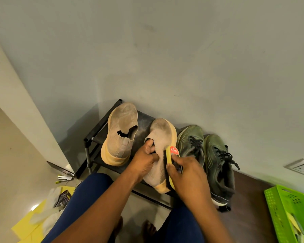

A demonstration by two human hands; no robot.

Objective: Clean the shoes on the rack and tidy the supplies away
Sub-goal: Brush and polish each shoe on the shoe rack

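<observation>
Inspecting the beige shoe [161, 137] in hand, we judge it light and soft: the knit upper looks likely to buckle under brushing unless braced, while the thick yellow sole appears stiffer. We judge the collar the proper hold, and the left hand [144, 160] has it there, thumb tucked into the opening and fingers curled round the upper. The right hand [188, 174] is closed round the yellow brush [170, 165], its dark bristles lying against the shoe's right side toward the heel. The shoe sits on the rack's [93, 137] top shelf, directly between the two hands, toe toward the wall. Its mate [120, 134] stands just to the left, untouched by either hand; the green pair [207, 158] lies just to the right, beside the brush hand. A green basket [291, 213] sits well apart at the right on the floor.
</observation>
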